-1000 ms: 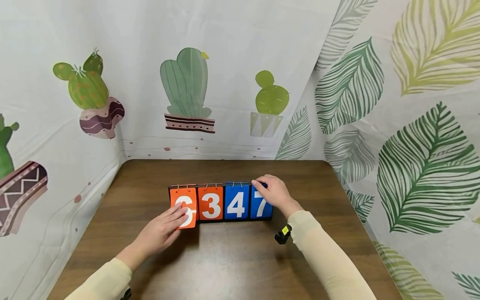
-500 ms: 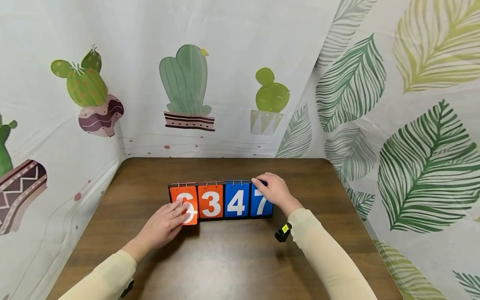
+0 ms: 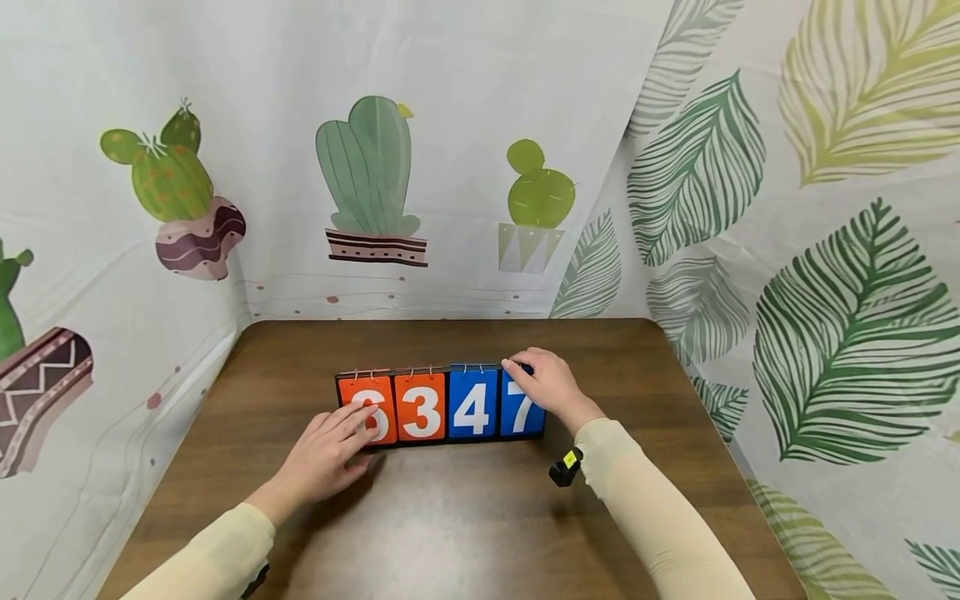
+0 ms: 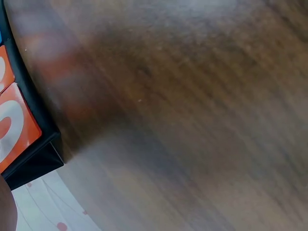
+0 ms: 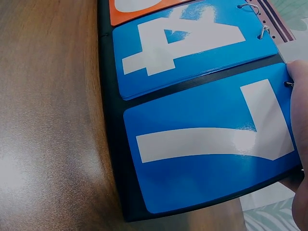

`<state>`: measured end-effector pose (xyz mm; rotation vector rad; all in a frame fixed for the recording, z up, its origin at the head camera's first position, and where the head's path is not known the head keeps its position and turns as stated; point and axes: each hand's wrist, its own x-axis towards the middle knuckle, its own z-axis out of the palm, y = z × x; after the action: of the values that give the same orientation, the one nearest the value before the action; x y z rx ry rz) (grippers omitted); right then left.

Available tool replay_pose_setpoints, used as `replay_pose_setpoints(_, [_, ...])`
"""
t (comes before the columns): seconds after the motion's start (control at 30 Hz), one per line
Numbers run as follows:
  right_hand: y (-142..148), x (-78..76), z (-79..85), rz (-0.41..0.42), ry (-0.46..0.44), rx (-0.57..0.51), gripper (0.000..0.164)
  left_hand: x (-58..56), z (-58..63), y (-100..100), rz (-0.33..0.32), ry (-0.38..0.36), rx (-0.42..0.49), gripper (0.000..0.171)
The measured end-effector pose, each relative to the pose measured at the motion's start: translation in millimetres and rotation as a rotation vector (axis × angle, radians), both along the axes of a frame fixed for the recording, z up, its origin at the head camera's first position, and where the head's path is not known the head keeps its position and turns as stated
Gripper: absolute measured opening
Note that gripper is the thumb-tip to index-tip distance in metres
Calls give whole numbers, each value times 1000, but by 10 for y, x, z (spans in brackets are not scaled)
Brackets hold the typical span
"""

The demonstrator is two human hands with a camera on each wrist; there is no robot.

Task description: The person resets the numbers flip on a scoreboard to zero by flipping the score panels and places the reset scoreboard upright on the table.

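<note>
A black tabletop flip scoreboard [image 5: 109, 96] stands tilted on the table, its number cards hung on metal rings. In the head view an orange 6 card [image 3: 382, 432], an orange 3 card [image 3: 421, 408], a blue 4 card [image 3: 473, 406] and a blue 7 card [image 5: 207, 144] run left to right. My left hand [image 3: 326, 454] rests extended fingers on the 6 card, covering its lower left. At the scoreboard's top right corner my right hand [image 3: 553, 385] grips the frame, thumb in front over part of the 7; the other fingers are partly hidden behind.
The brown wooden table [image 3: 450, 533] reaches out around the scoreboard. Behind it and along both sides hang white curtains [image 3: 465, 150] printed with cacti and leaves. A small black device with a yellow label [image 3: 566, 467] sits by the right sleeve [image 3: 637, 500].
The leftmost orange card's lower edge, which jutted out toward me, has swung back in line with the other cards under my left fingers. My right hand keeps its grip in place.
</note>
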<state>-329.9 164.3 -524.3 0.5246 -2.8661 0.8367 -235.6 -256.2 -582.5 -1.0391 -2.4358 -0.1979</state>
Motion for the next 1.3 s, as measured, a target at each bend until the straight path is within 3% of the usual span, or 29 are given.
replay_pose_setpoints(0.1, [-2, 9, 4, 2, 0, -3, 50, -18, 52, 30, 3, -24, 66, 49])
replay_pose_setpoints(0.23, [-5, 12, 5, 0, 7, -6, 50, -70, 235, 97, 43, -117, 231, 39])
replay_pose_setpoints(0.4, [-5, 14, 1, -7, 11, 1, 51, -122, 558, 142, 171, -321, 462, 30])
replay_pose_setpoints(0.5, [-6, 15, 2, -7, 8, 0, 50, -189, 769, 138, 195, -469, 690, 24])
replay_pose_setpoints(0.57, [-8, 13, 1, -7, 8, -4, 50, -272, 895, 119, 144, -553, 889, 21])
replay_pose_setpoints(0.7, [-8, 8, -6, -10, 10, -12, 51, -475, 1101, 48, -52, -717, 1266, 20])
replay_pose_setpoints(0.83, [1, 7, -15, -3, 0, -10, 52, -699, 1203, -86, -169, -934, 1443, 25])
replay_pose_setpoints(0.93, [12, 12, -24, -5, -1, -10, 52, -902, 1174, -175, -156, -1138, 1433, 30])
replay_pose_setpoints(1.0, [21, 19, -24, -11, 5, -11, 51, -1041, 1110, -205, -113, -1262, 1355, 34])
replay_pose_setpoints(1.13, [27, 28, -20, -18, 16, -14, 50, -1261, 945, -208, 4, -1395, 1066, 40])
replay_pose_setpoints(1.3, [-8, 31, -5, -7, 6, -22, 48, -1382, 768, -209, 128, -1484, 713, 66])
